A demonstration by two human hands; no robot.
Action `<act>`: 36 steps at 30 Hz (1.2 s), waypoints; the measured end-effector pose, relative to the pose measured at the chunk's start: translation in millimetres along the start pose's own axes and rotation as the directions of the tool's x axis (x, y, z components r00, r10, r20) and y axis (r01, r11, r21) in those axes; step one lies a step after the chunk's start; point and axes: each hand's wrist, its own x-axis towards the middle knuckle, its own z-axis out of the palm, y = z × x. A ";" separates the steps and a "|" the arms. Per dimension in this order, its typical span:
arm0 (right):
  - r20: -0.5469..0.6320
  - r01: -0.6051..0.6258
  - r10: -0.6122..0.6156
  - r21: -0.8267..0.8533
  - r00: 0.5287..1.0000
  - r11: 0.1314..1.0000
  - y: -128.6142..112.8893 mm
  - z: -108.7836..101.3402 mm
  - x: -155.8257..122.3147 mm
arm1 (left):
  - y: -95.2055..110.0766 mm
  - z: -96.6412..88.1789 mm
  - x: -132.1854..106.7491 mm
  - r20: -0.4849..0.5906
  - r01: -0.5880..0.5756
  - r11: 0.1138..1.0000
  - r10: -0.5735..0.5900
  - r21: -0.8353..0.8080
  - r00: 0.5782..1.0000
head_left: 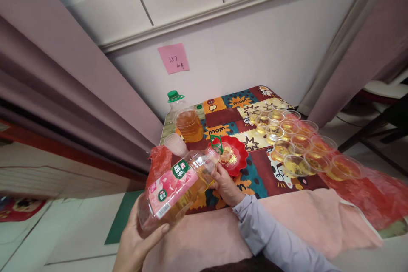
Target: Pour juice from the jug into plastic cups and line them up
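A large clear juice bottle [181,182] with a pink label is tilted, its neck up to the right and its base low at the left. My left hand [140,233] is closed around the base end. Near the shoulder, below the neck, my right hand [226,185] grips the same bottle; some of its fingers are hidden behind it. Pale yellow liquid lies inside, along the lower side. A green carry ring [216,144] hangs at the neck. Just beyond the neck is a red scalloped plate [241,157], partly covered by the bottle.
Several clear cups of yellow liquid [296,165] stand at the right. A jug of amber liquid [190,125], a green-capped bottle [174,97] and stacked clear cups [175,143] are at the left. Red plastic bags [376,191] and a pink cloth [312,216] lie on the table.
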 end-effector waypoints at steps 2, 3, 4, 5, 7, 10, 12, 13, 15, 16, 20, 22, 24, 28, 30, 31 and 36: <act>0.005 0.003 -0.003 0.002 1.000 1.000 -0.2 0.8 -0.3 | 1.3 0.2 -0.2 0.030 0.032 0.999 -0.031 -0.019 0.999; 0.006 0.004 -0.004 0.005 1.000 1.000 -0.4 1.3 -0.5 | 2.4 0.4 -0.4 0.044 0.049 0.998 -0.048 -0.032 0.998; 0.007 0.006 -0.006 0.010 1.000 1.000 -0.6 2.0 -0.7 | 3.7 0.7 -0.6 0.044 0.054 0.998 -0.052 -0.042 0.998; 0.007 0.007 -0.007 0.014 1.000 1.000 -1.0 2.6 -1.0 | 5.1 0.9 -0.9 0.043 0.056 0.997 -0.054 -0.052 0.998; 0.006 0.007 -0.008 0.018 1.000 1.000 -1.5 3.4 -1.4 | 7.9 1.5 -1.6 0.043 0.060 0.996 -0.057 -0.065 0.997; -0.003 0.002 -0.002 0.001 1.000 1.000 -1.7 3.0 -1.6 | 11.2 2.0 -2.1 0.047 0.066 0.996 -0.063 -0.061 0.997; -0.008 -0.002 0.002 -0.011 1.000 1.000 -1.8 2.1 -1.6 | 12.0 2.1 -2.2 0.048 0.073 0.996 -0.071 -0.054 0.996; -0.006 -0.004 0.004 -0.014 1.000 1.000 -1.9 1.8 -1.6 | 11.9 2.2 -2.2 0.048 0.076 0.996 -0.073 -0.052 0.996; -0.002 -0.004 0.003 -0.012 1.000 1.000 -2.3 1.7 -1.7 | 11.0 2.3 -2.4 0.041 0.075 0.996 -0.073 -0.045 0.996; -0.001 -0.002 0.002 -0.010 1.000 1.000 -2.5 1.9 -1.8 | 10.4 2.3 -2.5 0.038 0.072 0.997 -0.070 -0.041 0.997; 0.003 0.007 -0.007 -0.006 1.000 1.000 -3.3 3.2 -2.2 | 8.3 2.1 -2.5 0.042 0.067 0.997 -0.066 -0.037 0.997; 0.003 0.009 -0.009 -0.003 1.000 1.000 -3.5 3.6 -2.3 | 7.8 1.9 -2.1 0.042 0.073 0.997 -0.072 -0.036 0.997; -0.003 0.005 -0.005 -0.001 1.000 1.000 -3.7 3.7 -2.3 | 7.5 1.7 -1.7 0.045 0.075 0.996 -0.073 -0.039 0.996; -0.017 -0.002 0.002 -0.004 1.000 1.000 -3.7 3.5 -2.5 | 8.2 1.7 -2.1 0.058 0.076 0.996 -0.072 -0.056 0.996; -0.016 -0.002 0.002 -0.003 1.000 1.000 -3.5 3.5 -2.5 | 9.5 1.9 -2.6 0.062 0.079 0.995 -0.076 -0.057 0.995; -0.012 -0.001 0.001 -0.002 1.000 1.000 -3.3 3.4 -2.4 | 10.4 2.0 -2.8 0.060 0.081 0.995 -0.078 -0.053 0.995; -0.018 0.000 0.000 -0.014 1.000 1.000 -2.2 2.9 -1.8 | 14.2 2.6 -2.9 0.058 0.088 0.995 -0.085 -0.052 0.995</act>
